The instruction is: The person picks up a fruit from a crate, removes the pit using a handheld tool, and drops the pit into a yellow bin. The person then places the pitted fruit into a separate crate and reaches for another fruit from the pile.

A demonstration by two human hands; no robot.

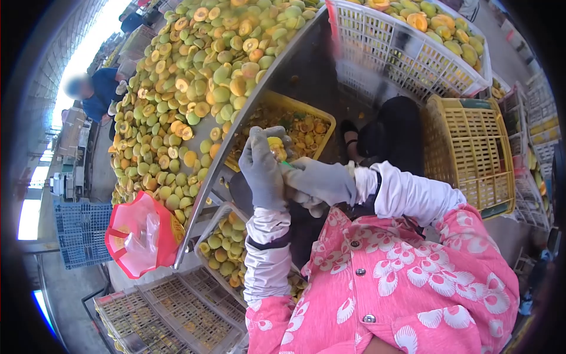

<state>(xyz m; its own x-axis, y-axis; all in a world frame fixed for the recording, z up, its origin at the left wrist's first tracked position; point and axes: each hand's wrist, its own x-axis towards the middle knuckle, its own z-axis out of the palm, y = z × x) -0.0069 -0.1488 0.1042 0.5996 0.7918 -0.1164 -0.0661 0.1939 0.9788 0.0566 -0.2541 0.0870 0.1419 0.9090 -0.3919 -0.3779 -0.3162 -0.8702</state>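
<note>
Yellow fruit (pixel 276 145) sits at the top of the left hand (pixel 261 171), held up in front of the person's chest, just beside the metal edge of the bench (pixel 277 65). The left hand wears a grey glove, and its grip is pinched around the fruit, fingers curled over it from both sides so that only the yellow top shows. The right hand (pixel 321 180), also in a grey glove, comes in from the right and touches the left glove. Its grip is pressed together on a green tool (pixel 287 164), of which only a thin short piece shows between the two gloves, pointing toward the fruit. Both arms wear white sleeves under a pink flowered top.

The bench carries a broad heap of halved fruit (pixel 194 82), green and yellow, many with the cut face up. Below the bench edge, behind the hands, a yellow crate (pixel 321 115) holds fruit pieces. A white crate (pixel 407 59) filled with whole fruit stands at the upper right, and a yellow basket (pixel 466 147) stands on its side near the person's knee. Under the left forearm is a tray of fruit (pixel 224 248), with mesh trays (pixel 171 312) beside it. A red bag (pixel 141 233) hangs at the bench edge, near a blue crate (pixel 79 230). Another person in blue (pixel 97 94) is at the far side of the bench.
</note>
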